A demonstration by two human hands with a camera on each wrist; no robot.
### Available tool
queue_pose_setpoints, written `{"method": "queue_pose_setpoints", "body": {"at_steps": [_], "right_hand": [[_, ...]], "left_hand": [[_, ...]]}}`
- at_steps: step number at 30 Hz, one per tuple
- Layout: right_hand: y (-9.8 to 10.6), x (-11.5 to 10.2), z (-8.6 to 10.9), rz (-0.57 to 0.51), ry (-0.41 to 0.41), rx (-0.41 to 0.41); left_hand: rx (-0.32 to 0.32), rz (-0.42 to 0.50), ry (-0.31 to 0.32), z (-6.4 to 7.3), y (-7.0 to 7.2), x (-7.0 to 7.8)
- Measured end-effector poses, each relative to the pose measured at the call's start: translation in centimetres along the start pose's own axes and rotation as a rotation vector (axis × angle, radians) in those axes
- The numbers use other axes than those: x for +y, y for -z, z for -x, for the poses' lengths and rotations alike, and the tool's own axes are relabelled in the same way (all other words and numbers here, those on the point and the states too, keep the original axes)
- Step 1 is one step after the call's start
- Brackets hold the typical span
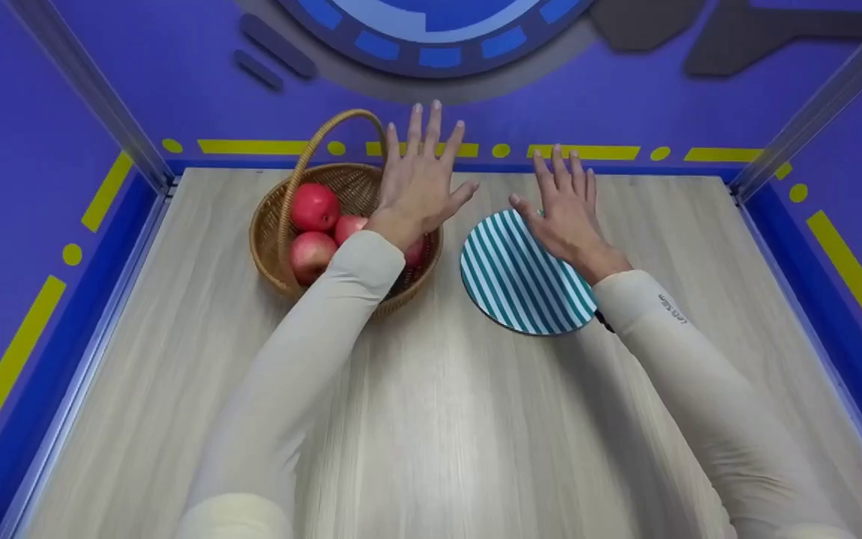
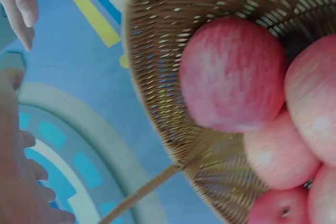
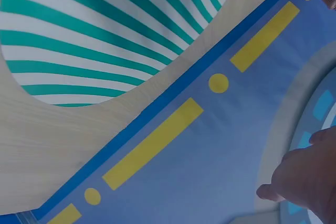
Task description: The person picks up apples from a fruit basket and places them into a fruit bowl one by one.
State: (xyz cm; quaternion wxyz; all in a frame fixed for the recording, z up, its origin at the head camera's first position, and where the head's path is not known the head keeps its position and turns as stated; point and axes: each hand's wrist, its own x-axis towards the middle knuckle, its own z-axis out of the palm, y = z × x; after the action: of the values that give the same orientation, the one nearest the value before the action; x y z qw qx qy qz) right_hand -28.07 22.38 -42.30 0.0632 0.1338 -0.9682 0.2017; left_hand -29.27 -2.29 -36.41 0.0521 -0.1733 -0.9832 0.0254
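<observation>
My left hand (image 1: 417, 183) is held over the right side of a wicker basket (image 1: 265, 258), fingers straight and spread, holding nothing. Inside the basket lie several red apples (image 1: 314, 207), partly hidden by my left sleeve in the head view; they show close up in the left wrist view, one large apple (image 2: 233, 74) near the rim. To the right, a round mat with green and white stripes (image 1: 524, 277) lies on the table. Over its upper right part hovers my right hand (image 1: 569, 213), its fingers extended and nothing in them.
The wood-grain table (image 1: 431, 434) is bounded by blue-purple panels with yellow marks at the back (image 1: 581, 112) and both sides. The basket's tall arched handle (image 1: 304, 161) rises beside my left hand. Something dark, mostly hidden, shows at the mat's right edge under my right wrist.
</observation>
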Motion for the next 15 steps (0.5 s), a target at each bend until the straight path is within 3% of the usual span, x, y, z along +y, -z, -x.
{"method": "queue_pose_setpoints", "body": {"at_steps": [5,15], "right_hand": [[0.0,-0.8,-0.2,-0.014,0.012,-0.005],[0.1,-2.1,-0.4,-0.021,0.030,0.010]], "left_hand": [[-0.002,-0.058,0.002,0.4,1.3,0.1],[0.096,-0.006,0.005,1.6,4.2,-1.2]]}}
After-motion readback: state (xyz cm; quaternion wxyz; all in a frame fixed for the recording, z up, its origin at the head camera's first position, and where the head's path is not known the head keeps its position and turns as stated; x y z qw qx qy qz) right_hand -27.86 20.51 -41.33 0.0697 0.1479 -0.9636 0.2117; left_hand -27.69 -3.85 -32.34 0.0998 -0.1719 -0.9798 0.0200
